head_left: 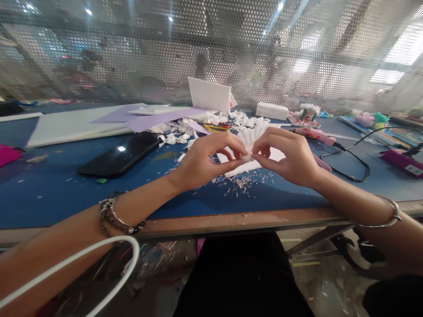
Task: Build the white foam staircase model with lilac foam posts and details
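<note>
Both hands meet above the blue table (49, 189), pinching one small white pleated paper piece (248, 140). My left hand (206, 158) grips its left side between thumb and fingers. My right hand (287, 156) pinches its right side and bottom. The paper fans out above the fingers. Under the hands lies a white sheet (244, 165) with paper shavings (243, 181) scattered in front of it.
A black phone (120, 155) lies left of my hands. White and purple sheets (150, 118), white paper curls (175, 136) and white blocks (209, 94) sit behind. A pink glue gun (313, 136) with a black cable (353, 163) lies right. A perforated metal screen (132, 53) closes the back.
</note>
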A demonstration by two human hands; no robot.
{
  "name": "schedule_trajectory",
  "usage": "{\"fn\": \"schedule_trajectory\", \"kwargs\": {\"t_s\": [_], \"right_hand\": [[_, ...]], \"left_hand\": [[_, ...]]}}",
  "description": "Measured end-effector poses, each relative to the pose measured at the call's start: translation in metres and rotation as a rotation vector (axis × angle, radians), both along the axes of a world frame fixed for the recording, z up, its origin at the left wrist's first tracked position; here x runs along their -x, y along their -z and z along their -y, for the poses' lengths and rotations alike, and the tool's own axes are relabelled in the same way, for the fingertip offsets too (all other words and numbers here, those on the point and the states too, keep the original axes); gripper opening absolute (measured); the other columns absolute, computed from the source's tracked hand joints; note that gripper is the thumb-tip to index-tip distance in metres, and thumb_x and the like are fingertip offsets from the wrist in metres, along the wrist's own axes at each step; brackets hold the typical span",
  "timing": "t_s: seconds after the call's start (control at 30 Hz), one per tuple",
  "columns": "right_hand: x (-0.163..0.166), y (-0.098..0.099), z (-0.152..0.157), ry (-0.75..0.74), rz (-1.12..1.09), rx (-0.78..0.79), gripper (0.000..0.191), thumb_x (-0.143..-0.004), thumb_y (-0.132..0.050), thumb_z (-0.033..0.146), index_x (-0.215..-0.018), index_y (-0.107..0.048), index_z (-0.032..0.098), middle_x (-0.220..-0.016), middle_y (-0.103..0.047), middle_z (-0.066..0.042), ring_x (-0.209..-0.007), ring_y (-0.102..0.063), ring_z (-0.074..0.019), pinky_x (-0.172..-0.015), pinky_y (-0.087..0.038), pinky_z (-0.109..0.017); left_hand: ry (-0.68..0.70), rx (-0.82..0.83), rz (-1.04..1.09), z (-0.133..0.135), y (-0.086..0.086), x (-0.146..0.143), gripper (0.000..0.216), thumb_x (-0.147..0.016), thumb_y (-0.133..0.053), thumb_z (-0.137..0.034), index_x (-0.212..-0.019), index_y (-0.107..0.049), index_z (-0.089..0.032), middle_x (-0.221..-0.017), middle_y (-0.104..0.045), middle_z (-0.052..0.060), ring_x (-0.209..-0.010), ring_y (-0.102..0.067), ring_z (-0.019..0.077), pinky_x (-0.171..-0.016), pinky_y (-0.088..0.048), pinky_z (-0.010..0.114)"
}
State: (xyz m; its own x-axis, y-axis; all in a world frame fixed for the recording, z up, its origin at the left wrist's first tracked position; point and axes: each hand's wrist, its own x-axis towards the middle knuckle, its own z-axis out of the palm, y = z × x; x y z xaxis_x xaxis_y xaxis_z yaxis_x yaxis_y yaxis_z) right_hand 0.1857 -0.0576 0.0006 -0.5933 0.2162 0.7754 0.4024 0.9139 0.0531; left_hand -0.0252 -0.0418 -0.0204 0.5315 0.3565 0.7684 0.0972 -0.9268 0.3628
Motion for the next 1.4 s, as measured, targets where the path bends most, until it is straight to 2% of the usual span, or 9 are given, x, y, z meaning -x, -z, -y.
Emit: {"fn": "schedule_trajectory", "kwargs": {"t_s": [0.2, 0.33, 0.5, 0.67, 0.77, 0.93, 1.1, 1.4], "right_hand": [[-0.001, -0.001, -0.001, -0.002, 0.023, 0.001, 0.009, -0.084, -0.056, 0.017, -0.076, -0.059, 0.014, -0.067, -0.053, 0.002, -0.061, -0.049, -0.0057, -0.059, -0.042, -0.02], [-0.002, -0.001, -0.002, 0.003, 0.007, 0.018, 0.01, -0.085, -0.056, 0.019, -0.076, -0.059, 0.015, -0.068, -0.055, 0.001, -0.061, -0.05, -0.0062, -0.06, -0.042, -0.021], [-0.006, -0.004, 0.0, -0.001, -0.054, 0.048, 0.008, -0.085, -0.055, 0.019, -0.079, -0.06, 0.015, -0.067, -0.054, 0.001, -0.062, -0.05, -0.0073, -0.062, -0.043, -0.023], [-0.007, -0.005, -0.001, -0.09, 0.047, 0.092, 0.017, -0.082, -0.062, 0.031, -0.091, -0.062, 0.015, -0.075, -0.055, 0.0, -0.067, -0.051, -0.0079, -0.064, -0.044, -0.023], [-0.005, -0.004, -0.002, -0.112, 0.059, 0.118, 0.018, -0.082, -0.063, 0.03, -0.093, -0.063, 0.016, -0.08, -0.055, -0.001, -0.07, -0.053, -0.0079, -0.065, -0.045, -0.023], [-0.003, -0.001, -0.003, -0.142, 0.016, 0.147, 0.014, -0.083, -0.062, 0.029, -0.088, -0.064, 0.016, -0.079, -0.058, -0.001, -0.07, -0.053, -0.0074, -0.063, -0.044, -0.023], [-0.003, -0.002, -0.003, -0.173, 0.01, 0.207, 0.014, -0.083, -0.063, 0.029, -0.083, -0.065, 0.016, -0.079, -0.06, -0.001, -0.07, -0.055, -0.0076, -0.065, -0.045, -0.023], [-0.003, -0.003, -0.003, -0.176, -0.014, 0.243, 0.013, -0.082, -0.063, 0.028, -0.083, -0.066, 0.016, -0.077, -0.063, -0.001, -0.07, -0.056, -0.0074, -0.066, -0.045, -0.022]], "left_hand": [[0.002, -0.123, -0.079, 0.004, -0.006, -0.002, 0.012, -0.08, -0.064, -0.015, -0.089, -0.061, -0.022, -0.088, -0.067, 0.002, -0.078, -0.064, 0.0118, -0.064, -0.054, 0.021], [-0.014, -0.124, -0.064, 0.003, -0.006, -0.002, 0.011, -0.081, -0.063, -0.016, -0.089, -0.061, -0.022, -0.087, -0.067, 0.001, -0.077, -0.064, 0.0116, -0.066, -0.054, 0.023], [-0.011, -0.053, -0.024, -0.001, -0.003, 0.001, 0.013, -0.08, -0.063, -0.017, -0.09, -0.06, -0.024, -0.088, -0.066, 0.002, -0.082, -0.063, 0.0134, -0.069, -0.055, 0.025], [-0.008, -0.013, -0.014, -0.001, -0.001, 0.002, 0.015, -0.081, -0.063, -0.018, -0.093, -0.059, -0.026, -0.089, -0.066, 0.001, -0.082, -0.063, 0.0123, -0.07, -0.055, 0.024], [-0.02, -0.011, -0.012, 0.0, 0.0, 0.002, 0.019, -0.079, -0.065, -0.018, -0.095, -0.058, -0.026, -0.089, -0.065, 0.0, -0.078, -0.063, 0.01, -0.069, -0.055, 0.02], [0.017, -0.007, 0.013, 0.0, 0.002, -0.001, 0.023, -0.077, -0.068, -0.017, -0.095, -0.057, -0.025, -0.089, -0.064, -0.001, -0.078, -0.063, 0.0101, -0.068, -0.055, 0.02], [0.016, 0.112, 0.025, 0.002, 0.003, -0.001, 0.025, -0.076, -0.068, -0.021, -0.096, -0.053, -0.027, -0.092, -0.065, 0.001, -0.071, -0.064, 0.0113, -0.06, -0.054, 0.021], [0.078, 0.265, 0.079, 0.006, 0.002, -0.004, 0.025, -0.077, -0.067, -0.021, -0.093, -0.047, -0.024, -0.089, -0.063, 0.001, -0.08, -0.066, 0.0121, -0.063, -0.056, 0.021]]}}
